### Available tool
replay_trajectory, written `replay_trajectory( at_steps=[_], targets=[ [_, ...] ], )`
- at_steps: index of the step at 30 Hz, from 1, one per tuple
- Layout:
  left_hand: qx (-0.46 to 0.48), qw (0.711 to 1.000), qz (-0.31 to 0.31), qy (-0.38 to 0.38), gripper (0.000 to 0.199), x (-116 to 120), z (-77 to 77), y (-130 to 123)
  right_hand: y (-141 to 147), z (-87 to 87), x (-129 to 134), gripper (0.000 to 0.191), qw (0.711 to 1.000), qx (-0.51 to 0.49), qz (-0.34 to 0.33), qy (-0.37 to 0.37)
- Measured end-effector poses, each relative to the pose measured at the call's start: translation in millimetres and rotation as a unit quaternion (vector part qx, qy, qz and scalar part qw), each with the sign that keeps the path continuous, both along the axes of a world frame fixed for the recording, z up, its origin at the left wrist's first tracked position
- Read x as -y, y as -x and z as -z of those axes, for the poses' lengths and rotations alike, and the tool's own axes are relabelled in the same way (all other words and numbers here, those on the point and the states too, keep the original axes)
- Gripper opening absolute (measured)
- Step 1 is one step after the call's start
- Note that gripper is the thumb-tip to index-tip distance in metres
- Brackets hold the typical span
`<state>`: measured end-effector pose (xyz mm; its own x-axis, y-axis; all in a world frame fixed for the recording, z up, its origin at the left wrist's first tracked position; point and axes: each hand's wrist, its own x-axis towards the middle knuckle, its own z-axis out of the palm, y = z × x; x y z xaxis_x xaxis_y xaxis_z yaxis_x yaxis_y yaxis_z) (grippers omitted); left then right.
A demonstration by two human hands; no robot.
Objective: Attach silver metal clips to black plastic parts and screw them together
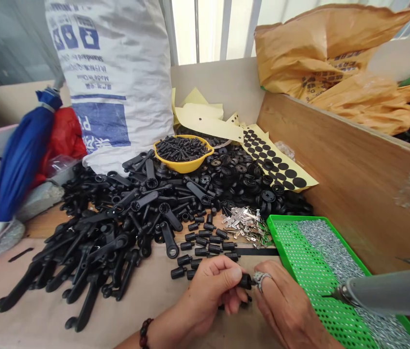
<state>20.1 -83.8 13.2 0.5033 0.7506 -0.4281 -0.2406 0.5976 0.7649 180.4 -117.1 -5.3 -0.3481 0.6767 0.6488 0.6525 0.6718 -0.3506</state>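
While the left hand (pixel 208 291) pinches a small black plastic cylinder (pixel 246 281) at lower centre, the right hand (pixel 288 305) curls just beside it, its grip unclear.

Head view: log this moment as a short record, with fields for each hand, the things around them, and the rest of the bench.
Left hand: pinches a small black plastic cylinder
Right hand: close beside the cylinder, silver ring on a finger
Things nearby: green perforated plastic tray of tiny silver metal pieces; grey nozzled tool
Rest: heap of black plastic lever handles; yellow plastic bowl of black screws; black round stickers on yellow backing paper
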Motion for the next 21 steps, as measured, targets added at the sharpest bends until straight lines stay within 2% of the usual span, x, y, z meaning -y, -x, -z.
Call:
replay_trajectory(
  at_steps=[5,12,17,21],
  targets=[
    [-0.021,0.999,0.001,-0.031,0.044,0.6,0.1,-1.4,1.1,1.4,0.1,0.017,1.0,-0.005,0.008,0.015],
    [-0.079,0.987,-0.002,-0.137,0.047,-0.3,1.5,1.6,10.7,16.9,6.5,0.022,0.99,-0.087,0.023,0.107],
    [-0.07,0.989,-0.005,-0.131,0.047,1.1,3.4,2.9,11.9,12.7,3.0,0.022,0.994,-0.06,0.024,0.083],
    [-0.049,0.991,0.001,-0.124,0.047,3.3,6.4,1.2,11.2,15.6,3.0,0.023,0.992,-0.076,0.029,0.095]
  ],
)
